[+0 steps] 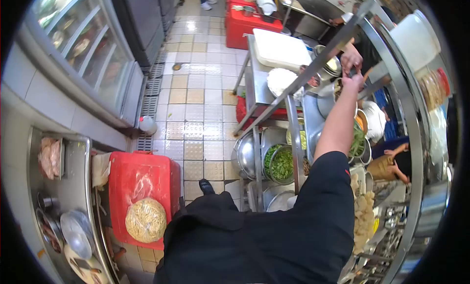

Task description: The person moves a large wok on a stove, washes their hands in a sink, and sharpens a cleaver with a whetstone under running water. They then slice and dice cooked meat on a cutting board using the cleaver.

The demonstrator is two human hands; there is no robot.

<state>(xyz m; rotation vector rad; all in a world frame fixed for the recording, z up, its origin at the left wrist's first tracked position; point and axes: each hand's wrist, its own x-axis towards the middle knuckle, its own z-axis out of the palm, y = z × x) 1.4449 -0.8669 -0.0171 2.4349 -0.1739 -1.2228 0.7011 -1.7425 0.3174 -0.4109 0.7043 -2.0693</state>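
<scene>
My right arm reaches up and to the right through the metal shelf frame (292, 117). At its end my right hand (354, 81) is closed around a small dark object (352, 72) that I cannot make out. Another person's hand (349, 56) meets mine at that same object from the far side. Below my forearm stand metal pots, one with an orange content (361, 121) and one with long green leaves (359, 143). A round bowl of white food (281, 81) lies to the left of my hand. My left hand is outside the view.
Chopped greens (281, 165) fill a pot on the lower shelf. A red cooler (139, 171) at left carries a bag of noodle-like food (146, 220). Beside it is a steel sink (73, 181). A glass-door fridge (83, 44) lines the tiled aisle (193, 95). Another person's hands (397, 161) show at right.
</scene>
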